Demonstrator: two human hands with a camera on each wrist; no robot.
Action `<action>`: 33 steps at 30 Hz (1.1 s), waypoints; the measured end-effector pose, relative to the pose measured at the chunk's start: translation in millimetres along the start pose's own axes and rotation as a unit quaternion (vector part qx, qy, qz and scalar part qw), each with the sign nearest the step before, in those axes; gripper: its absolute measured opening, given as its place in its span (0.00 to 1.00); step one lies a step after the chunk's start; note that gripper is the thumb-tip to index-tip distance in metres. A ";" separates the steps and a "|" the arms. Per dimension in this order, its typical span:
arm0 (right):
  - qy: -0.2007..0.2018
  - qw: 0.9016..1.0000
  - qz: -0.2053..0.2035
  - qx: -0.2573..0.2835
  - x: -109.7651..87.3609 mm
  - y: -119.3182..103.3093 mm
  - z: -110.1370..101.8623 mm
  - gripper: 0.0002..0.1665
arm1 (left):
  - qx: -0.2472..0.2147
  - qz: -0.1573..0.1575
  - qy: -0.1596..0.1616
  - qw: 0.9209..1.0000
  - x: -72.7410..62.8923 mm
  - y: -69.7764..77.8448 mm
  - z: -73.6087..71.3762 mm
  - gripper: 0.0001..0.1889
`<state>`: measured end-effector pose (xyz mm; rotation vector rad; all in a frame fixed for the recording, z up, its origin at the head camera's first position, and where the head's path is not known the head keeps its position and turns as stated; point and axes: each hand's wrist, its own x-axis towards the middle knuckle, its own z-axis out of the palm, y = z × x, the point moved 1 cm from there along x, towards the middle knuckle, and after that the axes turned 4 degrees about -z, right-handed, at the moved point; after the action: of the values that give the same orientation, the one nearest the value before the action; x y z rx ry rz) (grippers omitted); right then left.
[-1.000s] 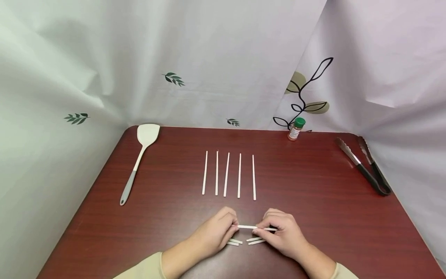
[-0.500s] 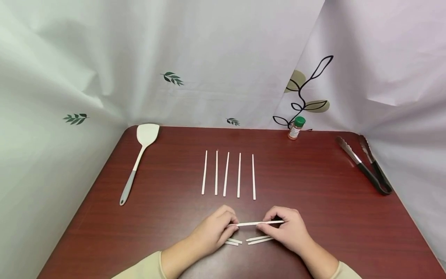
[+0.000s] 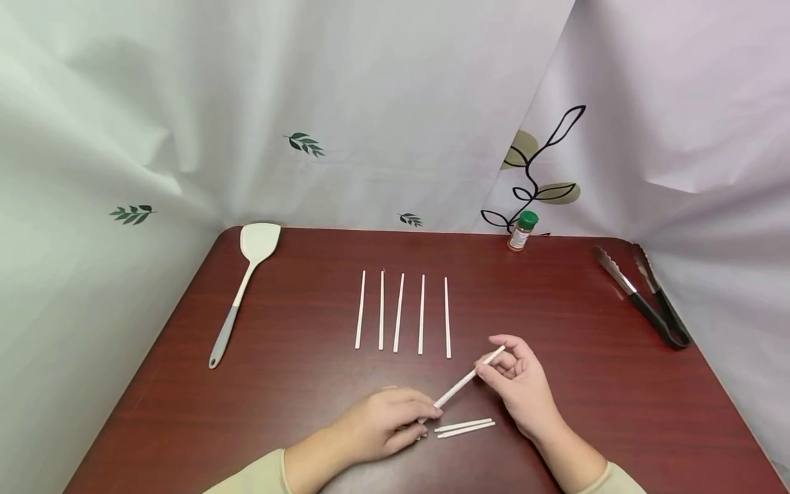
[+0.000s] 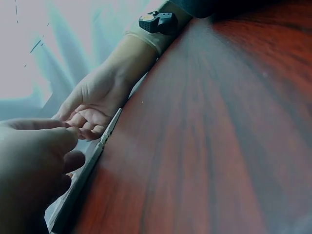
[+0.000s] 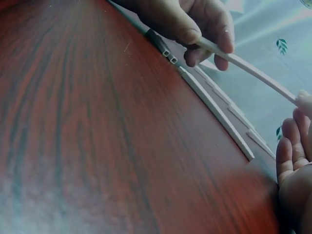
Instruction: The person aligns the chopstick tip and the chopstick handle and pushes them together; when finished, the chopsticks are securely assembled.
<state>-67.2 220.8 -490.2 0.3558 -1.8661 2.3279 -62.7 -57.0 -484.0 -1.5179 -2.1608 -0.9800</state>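
In the head view a slim white chopstick [image 3: 457, 389] slants up to the right between both hands. My left hand [image 3: 382, 422] holds its lower end, its fingertips covering that end. My right hand [image 3: 521, 384] pinches it nearer the upper end, with the tip sticking out past the fingers. Two shorter white chopstick pieces [image 3: 465, 428], each with a narrower tip, lie on the table just below the held chopstick. Under the left hand, the right wrist view shows the hollow square ends [image 5: 169, 56] of two more pieces, mostly hidden in the head view.
Several white chopsticks [image 3: 397, 312] lie in a row beyond the hands. A white spatula [image 3: 247, 281] with a grey handle lies left. A green-capped spice bottle [image 3: 521, 232] stands at the back, and tongs [image 3: 644, 296] lie at the right on the red-brown table [image 3: 296, 384].
The held chopstick has swung from nearly level to a slant, its right end rising away. My right hand has moved up and turned, uncovering the two pieces below; the left hand has lowered slightly.
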 end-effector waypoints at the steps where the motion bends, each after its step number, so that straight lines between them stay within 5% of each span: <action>1: 0.004 1.000 -0.005 0.003 -0.1 0.3 0.4 0.30 | 0.012 0.015 -0.002 1.000 1.2 0.6 0.5 0.19; 6: -0.002 0.999 -0.042 0.013 0.0 1.2 1.9 0.33 | 0.055 0.068 0.000 0.996 9.5 0.6 5.8 0.18; 12: -0.049 0.996 -0.068 0.004 3.0 3.1 2.6 0.34 | 0.066 0.084 0.004 0.994 11.5 -0.8 9.6 0.17; 21: -0.053 0.997 -0.034 -0.042 9.1 1.9 -0.3 0.36 | 0.080 0.053 0.025 0.995 18.2 3.7 15.2 0.19; 27: -0.005 0.998 0.010 -0.059 9.9 2.8 -0.2 0.42 | 0.114 0.013 -0.015 0.993 32.1 8.6 20.1 0.20; 33: 0.006 0.997 0.002 -0.078 15.2 3.8 -5.0 0.41 | 0.150 0.030 -0.032 0.988 46.2 9.4 27.5 0.16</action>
<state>-83.2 224.1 -490.7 0.3199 -2.0265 2.1636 -68.4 -4.1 -472.1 -1.4738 -2.1750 -0.5632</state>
